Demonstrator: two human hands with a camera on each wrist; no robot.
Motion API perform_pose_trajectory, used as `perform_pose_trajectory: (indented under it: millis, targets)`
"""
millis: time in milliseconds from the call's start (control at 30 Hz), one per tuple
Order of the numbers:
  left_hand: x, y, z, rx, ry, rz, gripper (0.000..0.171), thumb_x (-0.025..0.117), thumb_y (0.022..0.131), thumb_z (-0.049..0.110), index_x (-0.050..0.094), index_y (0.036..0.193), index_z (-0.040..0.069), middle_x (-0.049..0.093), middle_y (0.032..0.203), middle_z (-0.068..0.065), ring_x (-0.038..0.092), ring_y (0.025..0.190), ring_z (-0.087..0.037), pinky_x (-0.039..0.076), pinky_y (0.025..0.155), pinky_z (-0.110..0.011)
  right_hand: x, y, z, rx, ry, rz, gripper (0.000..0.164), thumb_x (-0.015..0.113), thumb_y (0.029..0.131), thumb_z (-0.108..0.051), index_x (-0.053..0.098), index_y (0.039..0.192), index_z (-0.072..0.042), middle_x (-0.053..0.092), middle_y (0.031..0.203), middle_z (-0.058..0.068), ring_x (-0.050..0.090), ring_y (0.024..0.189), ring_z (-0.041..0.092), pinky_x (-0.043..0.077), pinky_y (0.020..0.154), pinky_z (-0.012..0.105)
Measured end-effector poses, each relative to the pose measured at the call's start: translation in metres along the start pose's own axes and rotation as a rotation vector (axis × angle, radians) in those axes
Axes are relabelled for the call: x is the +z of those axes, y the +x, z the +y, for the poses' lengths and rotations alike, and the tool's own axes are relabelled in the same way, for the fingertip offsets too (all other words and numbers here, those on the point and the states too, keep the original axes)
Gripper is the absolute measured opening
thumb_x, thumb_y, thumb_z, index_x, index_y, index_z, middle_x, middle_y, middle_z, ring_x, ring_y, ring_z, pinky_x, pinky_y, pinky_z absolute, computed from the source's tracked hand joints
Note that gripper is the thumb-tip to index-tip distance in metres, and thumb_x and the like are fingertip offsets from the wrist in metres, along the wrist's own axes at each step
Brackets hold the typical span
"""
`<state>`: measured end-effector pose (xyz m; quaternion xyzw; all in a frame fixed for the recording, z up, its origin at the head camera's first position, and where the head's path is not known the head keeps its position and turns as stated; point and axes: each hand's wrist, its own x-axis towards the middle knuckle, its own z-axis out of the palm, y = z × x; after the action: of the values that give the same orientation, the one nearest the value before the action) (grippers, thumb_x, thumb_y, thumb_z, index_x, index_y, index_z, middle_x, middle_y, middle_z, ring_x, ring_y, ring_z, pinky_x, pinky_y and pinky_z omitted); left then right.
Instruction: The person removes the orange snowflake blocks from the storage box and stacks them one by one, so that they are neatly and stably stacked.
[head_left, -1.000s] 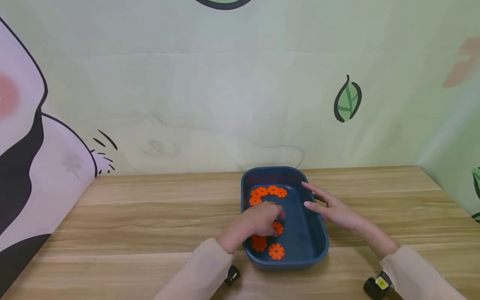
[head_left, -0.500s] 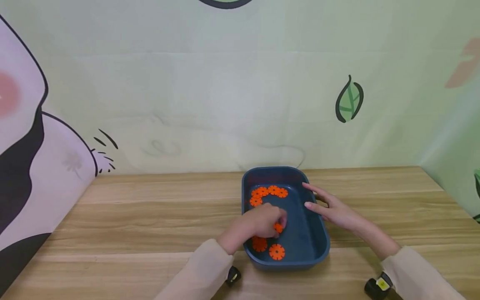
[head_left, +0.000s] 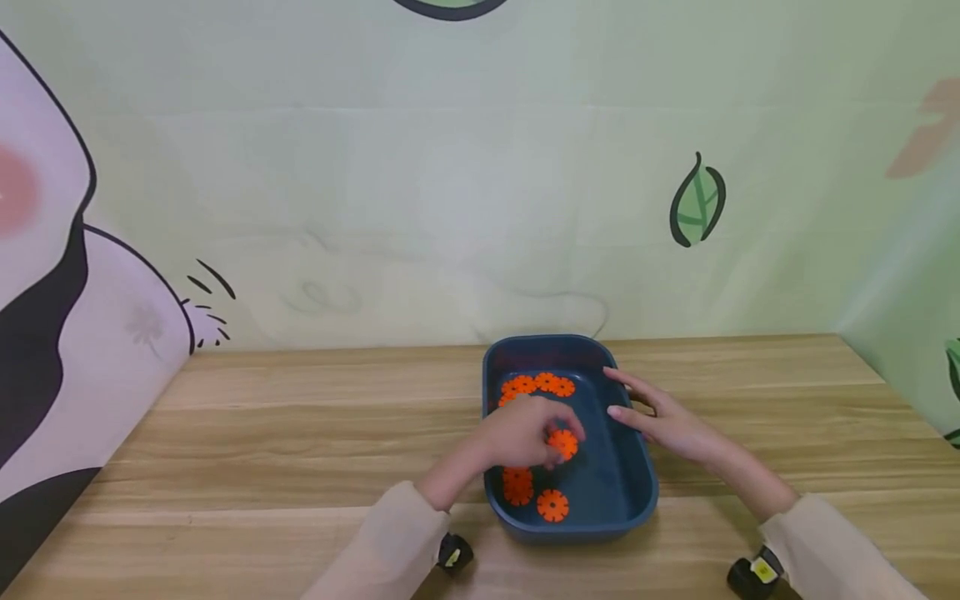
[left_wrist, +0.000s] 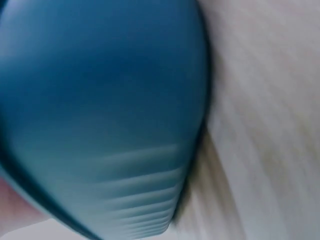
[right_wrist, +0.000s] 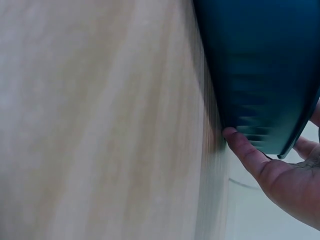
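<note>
My left hand (head_left: 525, 431) reaches over the left side of a blue plastic basin (head_left: 637, 492) and pinches an orange notched toy disc (head_left: 564, 444) between its thumb and fingers, low over the basin floor. Several more such discs lie inside: a row (head_left: 546, 382) curves along the far left, a pair (head_left: 517, 485) overlaps near the left wall, and a single disc (head_left: 552, 505) lies at the near end. My right hand (head_left: 671, 425) rests on the right rim with straight fingers. In the right wrist view, one finger (right_wrist: 250, 155) lies along the basin's outer wall (right_wrist: 265, 65).
The basin stands on a wood-grain table (head_left: 300, 433). Behind it rises a pale green wall cloth (head_left: 450, 183) with a printed leaf (head_left: 697, 204). The left wrist view shows mostly the basin's ribbed outer side (left_wrist: 110, 110). Both wrists wear small black cameras.
My left hand has lifted slightly and shifted away from me, and the pinched disc has come along, showing more fully. The right hand and basin have stayed in place.
</note>
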<state>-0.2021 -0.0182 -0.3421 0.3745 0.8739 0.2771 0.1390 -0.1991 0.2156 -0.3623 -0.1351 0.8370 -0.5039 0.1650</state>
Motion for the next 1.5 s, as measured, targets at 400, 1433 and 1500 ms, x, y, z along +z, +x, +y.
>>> perform_pose_trajectory:
  millis: [400,1433,1500]
  targets:
    - [-0.018,-0.015,-0.002,-0.088,-0.176,0.046,0.031,0.078,0.071,0.013,0.067,0.101,0.010,0.063,0.094,0.007,0.056,0.085,-0.010,0.047,0.077,-0.023,0.001,0.000,-0.005,0.006,-0.034,0.012,0.063,0.051,0.093,-0.032,0.020,0.145,-0.014,0.015,0.146,0.027,0.021,0.128,0.048,0.043,0.086,0.055]
    - [-0.057,-0.087,-0.061,-0.265,-0.395,0.311,0.039,0.077,0.070,0.013,0.065,0.107,0.006,0.063,0.095,-0.004,0.056,0.080,-0.019,0.049,0.072,-0.030,0.000,0.000,-0.004,-0.002,-0.029,0.014,0.066,0.053,0.092,-0.031,0.019,0.146,-0.013,0.014,0.146,0.027,0.019,0.129,0.048,0.043,0.086,0.054]
    - [-0.058,-0.095,-0.068,-0.284,-0.389,0.333,0.039,0.077,0.070,0.014,0.065,0.106,0.007,0.064,0.094,-0.005,0.057,0.079,-0.019,0.048,0.070,-0.030,0.000,0.000,-0.004,-0.001,-0.031,0.015,0.066,0.053,0.092,-0.032,0.019,0.146,-0.013,0.014,0.147,0.027,0.019,0.129,0.048,0.043,0.086,0.054]
